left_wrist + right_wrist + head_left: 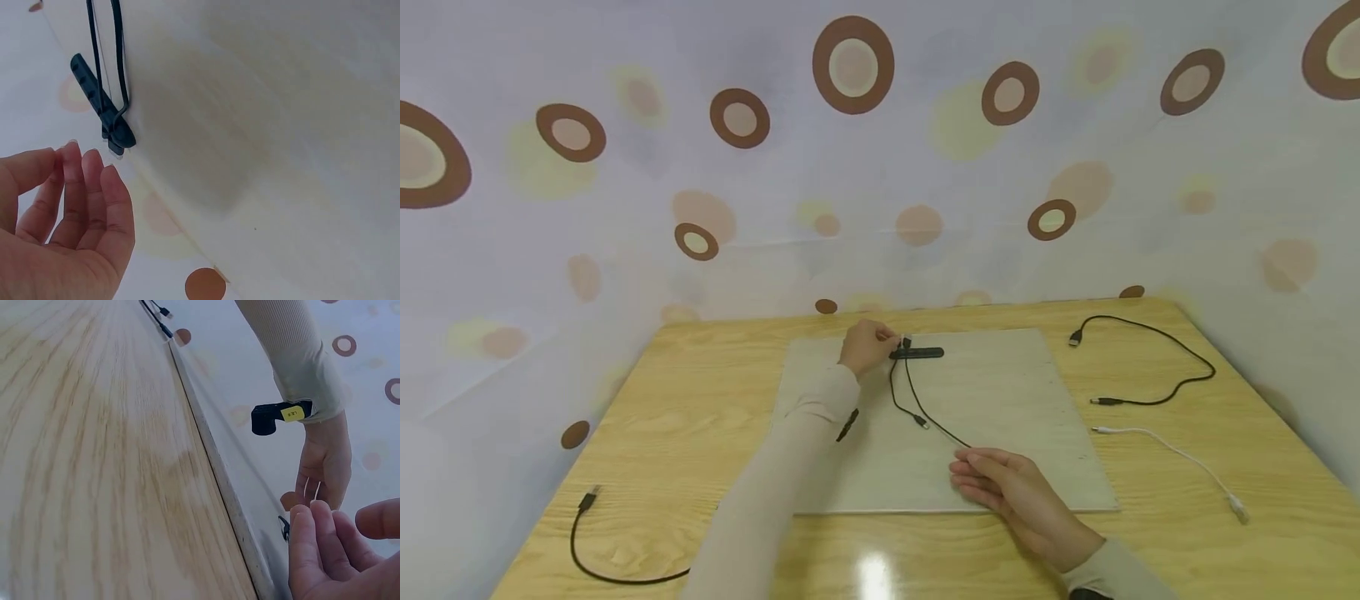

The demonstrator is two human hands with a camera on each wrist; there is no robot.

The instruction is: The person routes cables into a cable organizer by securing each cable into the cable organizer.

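Observation:
A black slotted cable clip strip point(925, 353) lies near the far edge of a pale board point(1000, 400). Black cable leads run through its left end, and a USB plug point(907, 342) sticks out behind it. My left hand point(868, 345) is beside that plug; in the left wrist view its thumb meets the forefinger, with nothing visible between them. One lead ends in a small plug point(921, 422) on the board. Another black USB cable point(936, 422) stretches to my right hand point(1018, 498), which pinches it between thumb and forefinger over the board's near right part.
On the wooden table point(700, 400), a black cable point(1195, 382) and a white cable point(1183, 457) lie right of the board. A further black cable point(577, 546) lies at the front left, partly behind the left sleeve. A patterned cloth point(917, 150) hangs behind the table.

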